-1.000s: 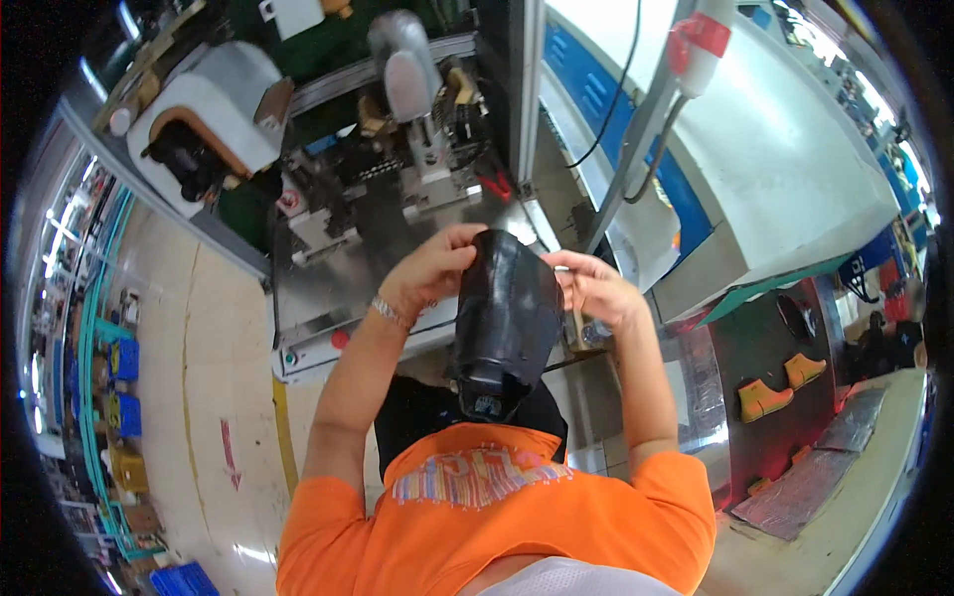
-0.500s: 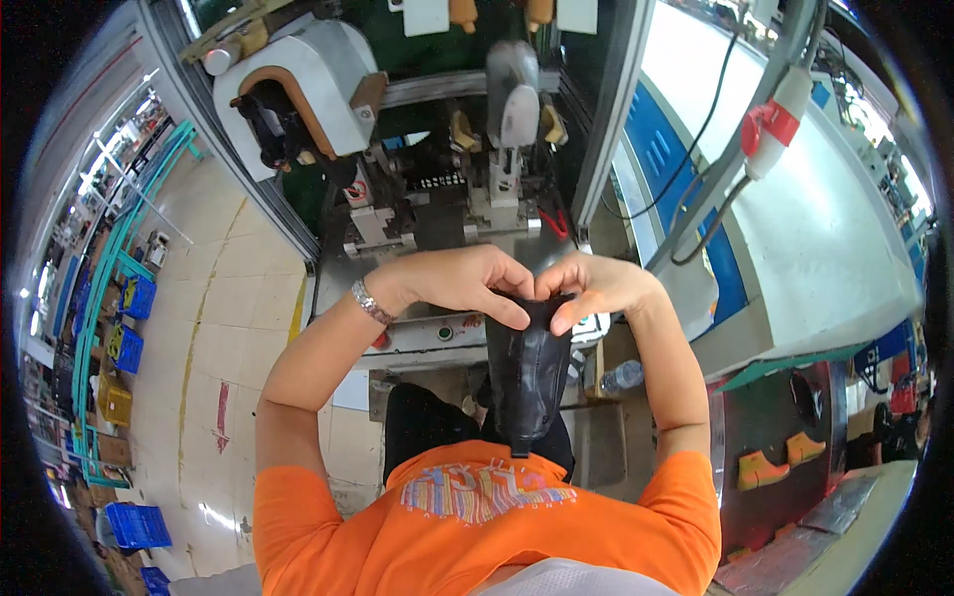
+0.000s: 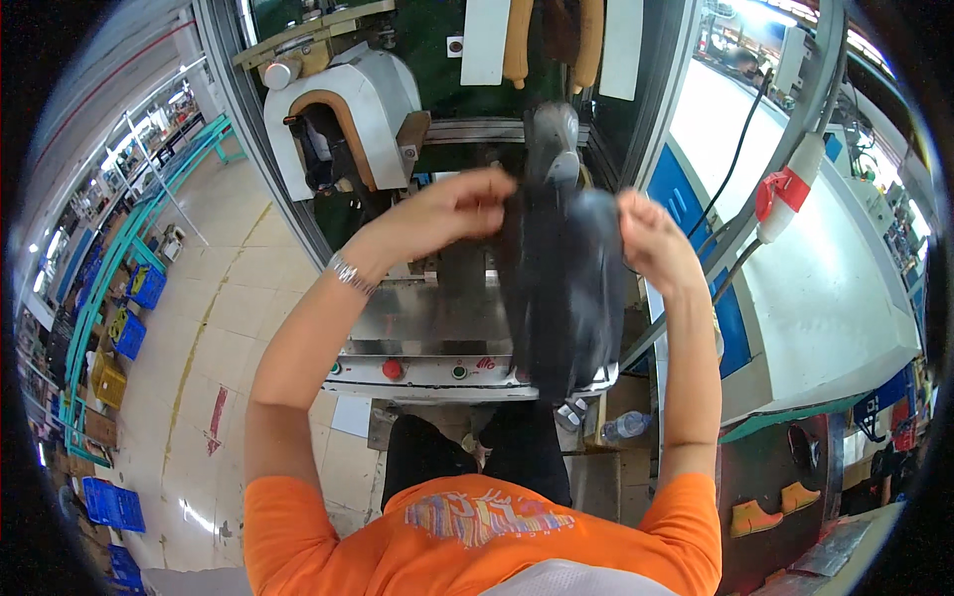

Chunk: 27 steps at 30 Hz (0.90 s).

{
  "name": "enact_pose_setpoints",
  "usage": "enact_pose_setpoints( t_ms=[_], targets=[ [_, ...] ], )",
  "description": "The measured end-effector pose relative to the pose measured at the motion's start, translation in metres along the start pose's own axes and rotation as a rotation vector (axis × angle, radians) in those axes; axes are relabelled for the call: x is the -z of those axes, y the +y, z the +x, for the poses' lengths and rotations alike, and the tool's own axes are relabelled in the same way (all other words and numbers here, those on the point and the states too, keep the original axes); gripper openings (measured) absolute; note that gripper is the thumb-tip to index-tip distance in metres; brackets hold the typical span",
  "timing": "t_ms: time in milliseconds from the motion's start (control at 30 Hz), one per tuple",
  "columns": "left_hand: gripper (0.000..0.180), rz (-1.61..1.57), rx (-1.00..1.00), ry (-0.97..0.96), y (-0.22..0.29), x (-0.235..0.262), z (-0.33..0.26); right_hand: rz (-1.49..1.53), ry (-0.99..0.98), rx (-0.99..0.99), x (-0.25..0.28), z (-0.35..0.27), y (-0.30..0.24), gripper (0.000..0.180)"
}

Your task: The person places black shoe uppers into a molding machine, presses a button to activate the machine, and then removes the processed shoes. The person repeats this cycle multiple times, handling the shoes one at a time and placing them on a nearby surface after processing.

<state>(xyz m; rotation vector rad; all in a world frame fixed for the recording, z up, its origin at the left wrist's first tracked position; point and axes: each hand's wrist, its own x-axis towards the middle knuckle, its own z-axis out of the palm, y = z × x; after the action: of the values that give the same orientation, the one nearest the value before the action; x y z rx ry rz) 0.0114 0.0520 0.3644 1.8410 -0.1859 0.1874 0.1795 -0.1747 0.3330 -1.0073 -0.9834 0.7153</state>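
Note:
A black leather boot upper (image 3: 561, 293) hangs blurred between my hands, opened wide at its upper end. My left hand (image 3: 475, 207), with a metal watch on the wrist, is closed at its left edge. At the opposite edge my right hand (image 3: 651, 236) is closed with bent fingers, gripping the leather. Just behind the upper stands a rounded grey metal form (image 3: 553, 139) of the machine, its lower part hidden by the leather. Motion smears the fingertips and the leather, so whether the upper touches the form cannot be told.
To the left is a white arched machine head (image 3: 378, 94) with a brown-lined opening. Brown padded arms (image 3: 588, 50) hang above. A red button (image 3: 393, 370) and green ones line the machine's front edge. A red-and-white plug connector (image 3: 785, 194) hangs right. Yellow boots (image 3: 755, 519) lie lower right.
Both hands have moved up and forward toward the machine with the boot upper. They have spread apart, widening its top. The view has tilted up, showing more of the machine.

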Motion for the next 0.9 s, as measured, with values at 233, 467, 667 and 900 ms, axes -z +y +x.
enact_pose_setpoints(
  t_ms=[233,467,667,900],
  targets=[
    [0.026,-0.384,-0.178,0.542,-0.029,0.015,0.099,0.150,0.435,0.072,0.029,0.089,0.018,0.008],
    [0.024,-0.347,-0.181,0.662,-0.059,0.015,0.118,0.192,0.356,0.104,0.053,0.106,0.063,0.009],
    [0.026,0.580,-0.655,1.023,-0.047,-0.030,0.065,0.378,0.338,-0.079,0.050,0.045,0.125,0.035],
    [0.036,1.161,-0.655,0.674,-0.021,-0.095,0.008,0.826,0.088,-0.169,0.022,0.032,0.207,0.041]
  ],
)
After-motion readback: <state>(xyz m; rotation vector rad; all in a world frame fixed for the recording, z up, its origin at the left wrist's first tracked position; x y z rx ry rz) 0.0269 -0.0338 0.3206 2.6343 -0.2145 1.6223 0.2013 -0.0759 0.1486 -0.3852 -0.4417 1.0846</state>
